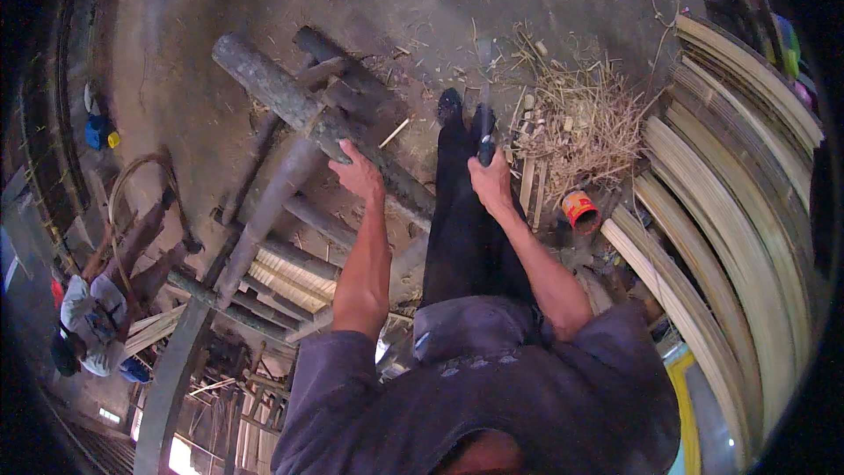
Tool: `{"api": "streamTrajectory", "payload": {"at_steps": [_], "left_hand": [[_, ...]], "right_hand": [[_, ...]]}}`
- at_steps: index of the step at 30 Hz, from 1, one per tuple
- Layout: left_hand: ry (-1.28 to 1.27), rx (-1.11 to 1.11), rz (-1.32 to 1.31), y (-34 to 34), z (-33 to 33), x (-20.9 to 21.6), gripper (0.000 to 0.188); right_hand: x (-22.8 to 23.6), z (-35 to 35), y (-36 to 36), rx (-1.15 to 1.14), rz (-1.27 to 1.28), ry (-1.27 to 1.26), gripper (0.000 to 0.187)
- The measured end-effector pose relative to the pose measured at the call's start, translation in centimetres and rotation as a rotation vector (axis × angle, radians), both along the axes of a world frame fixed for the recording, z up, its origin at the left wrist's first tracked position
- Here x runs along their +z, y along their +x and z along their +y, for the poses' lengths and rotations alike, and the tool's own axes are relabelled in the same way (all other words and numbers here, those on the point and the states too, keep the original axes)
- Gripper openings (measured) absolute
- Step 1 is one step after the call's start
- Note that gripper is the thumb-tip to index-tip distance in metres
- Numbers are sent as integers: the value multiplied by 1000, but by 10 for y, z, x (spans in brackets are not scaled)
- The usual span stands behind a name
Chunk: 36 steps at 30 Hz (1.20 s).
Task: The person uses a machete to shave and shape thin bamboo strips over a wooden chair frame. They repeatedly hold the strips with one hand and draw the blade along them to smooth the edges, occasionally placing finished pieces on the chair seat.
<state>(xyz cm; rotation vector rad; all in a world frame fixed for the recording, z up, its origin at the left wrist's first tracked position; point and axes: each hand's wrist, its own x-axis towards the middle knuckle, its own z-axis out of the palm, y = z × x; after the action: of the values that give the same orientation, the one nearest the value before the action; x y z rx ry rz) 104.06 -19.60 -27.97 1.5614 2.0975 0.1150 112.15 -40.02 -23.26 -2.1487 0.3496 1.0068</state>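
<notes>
My right hand (pixel 492 178) is closed round the dark handle of a knife (pixel 485 110), whose long thin blade points away from me between my feet. My left hand (pixel 360 174) is beside a thick log (pixel 268 84) that slants from far left towards my legs. Its index finger and thumb are apart, and nothing shows in it; whether it touches the bark I cannot tell. Under the log runs a frame of rough poles (pixel 272 211). A pile of thin shavings (pixel 585 119) lies to the right of my feet.
Bundles of long pale split strips (pixel 730 193) curve along the right side. An orange tin (pixel 580 209) lies near their ends. On the far left another person (pixel 97 317) sits low beside a hoop of bent cane (pixel 119 202). A blue container (pixel 97 132) stands beyond.
</notes>
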Motion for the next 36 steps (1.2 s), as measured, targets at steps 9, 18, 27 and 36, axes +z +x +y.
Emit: {"api": "streamTrajectory", "payload": {"at_steps": [9,18,27,36], "left_hand": [[48,17,-54,0,-2,6,76],[45,53,-161,-11,-2,-5,81],[54,45,-193,-8,-1,0,75],[68,69,-137,-2,0,3,74]], "right_hand": [[44,29,-15,391,183,41,47],[32,76,-31,416,33,303,49],[32,82,-28,477,33,229,34],[37,104,-8,97,639,214,44]]}}
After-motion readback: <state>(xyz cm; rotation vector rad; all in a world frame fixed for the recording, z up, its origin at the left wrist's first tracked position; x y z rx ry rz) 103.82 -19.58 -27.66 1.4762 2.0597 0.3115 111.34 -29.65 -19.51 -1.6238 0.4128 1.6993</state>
